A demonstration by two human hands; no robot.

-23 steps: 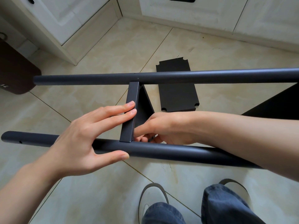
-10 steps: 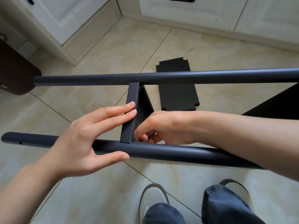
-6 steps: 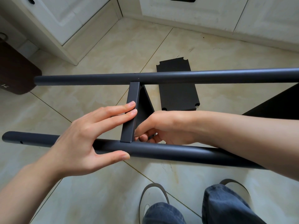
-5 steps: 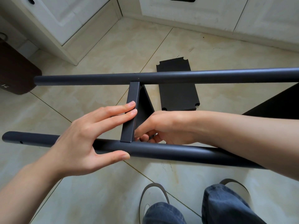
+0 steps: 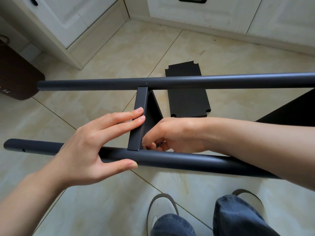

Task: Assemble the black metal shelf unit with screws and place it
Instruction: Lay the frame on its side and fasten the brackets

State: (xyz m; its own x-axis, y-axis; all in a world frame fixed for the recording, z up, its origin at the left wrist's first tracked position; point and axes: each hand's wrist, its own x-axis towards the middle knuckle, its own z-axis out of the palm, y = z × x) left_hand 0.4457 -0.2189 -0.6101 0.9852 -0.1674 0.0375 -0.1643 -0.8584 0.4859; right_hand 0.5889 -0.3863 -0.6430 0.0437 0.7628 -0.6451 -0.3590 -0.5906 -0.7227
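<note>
Both hands work at one joint of the shelf frame. Left hand (image 5: pixel 88 147) is spread: its straight fingers press flat against the edge flange of the mounted shelf panel (image 5: pixel 139 120), while the thumb lies along the near tube (image 5: pixel 179 160), bracing panel against tube. Right hand (image 5: pixel 172 135) reaches in from the right, fingers curled and pinching a small dark item at the corner where panel meets near tube; judged to be a screw or fastener, though it is too small and too hidden to confirm.

Status of the unit: partly assembled. The frame lies on its side, held above the tiled floor (image 5: pixel 119 53). One panel spans from the near tube to the far tube (image 5: pixel 170 82). A larger dark panel (image 5: pixel 289 113) enters at the right edge, its attachment out of view. A loose shelf panel (image 5: pixel 186 92) lies flat on the floor beyond the far tube, not yet fitted.

Outstanding, by judgement: finish this corner fastening, fit the loose panel, stand the unit up and place it.
</note>
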